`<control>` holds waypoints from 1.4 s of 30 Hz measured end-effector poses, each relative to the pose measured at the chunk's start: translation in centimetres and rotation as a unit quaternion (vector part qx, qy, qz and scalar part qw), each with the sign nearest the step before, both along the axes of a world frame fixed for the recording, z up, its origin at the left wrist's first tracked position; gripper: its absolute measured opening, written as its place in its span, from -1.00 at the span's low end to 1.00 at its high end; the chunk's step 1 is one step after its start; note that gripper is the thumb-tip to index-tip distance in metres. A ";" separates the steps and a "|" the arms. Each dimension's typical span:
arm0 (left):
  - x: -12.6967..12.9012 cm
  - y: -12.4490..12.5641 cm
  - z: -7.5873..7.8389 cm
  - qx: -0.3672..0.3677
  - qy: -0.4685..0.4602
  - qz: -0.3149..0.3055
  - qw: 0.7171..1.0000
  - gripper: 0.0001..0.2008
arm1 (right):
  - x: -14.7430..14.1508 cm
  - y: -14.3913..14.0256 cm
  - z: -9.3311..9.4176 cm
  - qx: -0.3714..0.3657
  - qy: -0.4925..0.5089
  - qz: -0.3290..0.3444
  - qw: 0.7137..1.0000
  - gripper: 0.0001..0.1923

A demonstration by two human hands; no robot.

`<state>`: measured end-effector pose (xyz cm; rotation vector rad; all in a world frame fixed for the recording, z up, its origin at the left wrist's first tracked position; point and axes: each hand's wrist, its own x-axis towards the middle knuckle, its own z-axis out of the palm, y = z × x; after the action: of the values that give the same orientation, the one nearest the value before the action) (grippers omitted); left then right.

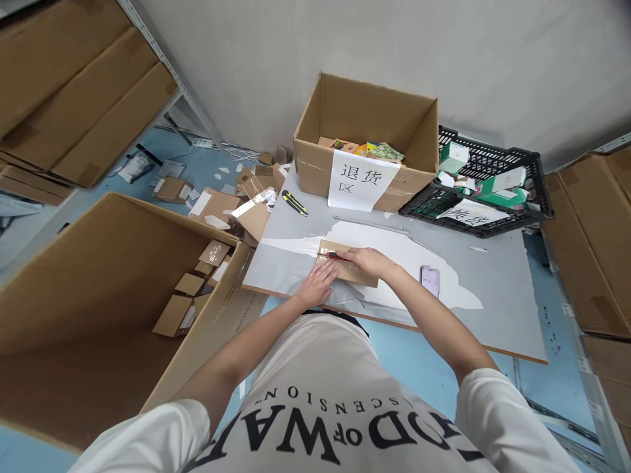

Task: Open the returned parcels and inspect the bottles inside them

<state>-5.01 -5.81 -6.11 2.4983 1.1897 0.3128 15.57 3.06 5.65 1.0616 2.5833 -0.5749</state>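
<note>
small cardboard parcel [348, 268] lies flat at the table [493, 295] near edge, left hand [318, 284] pressing it open-palmed, right hand [367, 261] gripping a red cutter [335, 255] on its top; judged light, stiff, best steadied by its edges

The right hand [369, 261] covers most of the red-handled cutter [335, 255], so its blade cannot be seen. The phone [430, 280] screen is blurred. The large carton [98, 289] at the left runs off the edge.
</note>
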 end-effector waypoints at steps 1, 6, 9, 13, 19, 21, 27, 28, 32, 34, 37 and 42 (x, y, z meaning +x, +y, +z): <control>0.0 0.0 -0.1 0.001 -0.002 0.000 1.000 -0.39 | -0.1 0.0 0.3 0.006 -0.007 0.007 1.000 -0.41; 0.0 0.1 -0.3 0.004 0.006 -0.004 1.000 -0.36 | -0.7 0.2 1.2 0.020 -0.039 0.032 0.999 -0.42; -0.1 0.2 -0.3 0.004 0.015 -0.006 1.000 -0.34 | -0.9 0.2 1.2 0.020 -0.055 0.037 0.998 -0.43; -0.3 0.3 -0.3 0.000 0.017 -0.010 1.000 -0.31 | -1.3 -0.1 1.1 0.030 -0.077 0.047 0.995 -0.42; -0.5 0.3 -0.3 -0.005 0.030 -0.013 0.999 -0.27 | -1.0 -0.1 1.4 0.030 -0.089 0.054 0.994 -0.44; -0.5 0.3 -0.2 -0.005 0.032 -0.015 0.999 -0.27 | -0.6 0.1 1.7 0.029 -0.098 0.056 0.993 -0.44; -0.5 0.4 0.2 -0.005 0.026 -0.018 0.999 -0.28 | 0.3 -0.1 2.8 0.026 -0.118 0.044 0.992 -0.43; -0.5 0.4 0.2 -0.006 0.025 -0.017 1.000 -0.28 | 0.5 -0.2 2.9 0.024 -0.122 0.040 0.991 -0.44; -0.5 0.3 0.3 -0.006 0.025 -0.017 1.000 -0.29 | 1.8 -0.5 3.2 0.017 -0.130 0.029 0.991 -0.44; -0.5 0.3 0.3 -0.004 0.026 -0.017 1.000 -0.30 | 2.6 -0.7 3.3 0.014 -0.137 0.024 0.990 -0.43; -0.5 0.2 0.3 -0.003 0.028 -0.016 0.999 -0.30 | 3.4 -0.9 3.3 0.012 -0.137 0.023 0.990 -0.41; -0.3 0.2 0.4 -0.001 0.038 -0.012 0.999 -0.31 | 4.7 -1.2 3.0 0.012 -0.110 0.008 0.994 -0.37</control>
<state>-5.35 -5.64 -5.68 2.5406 1.1871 0.2113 20.32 1.87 8.65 1.0467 2.4105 -0.3989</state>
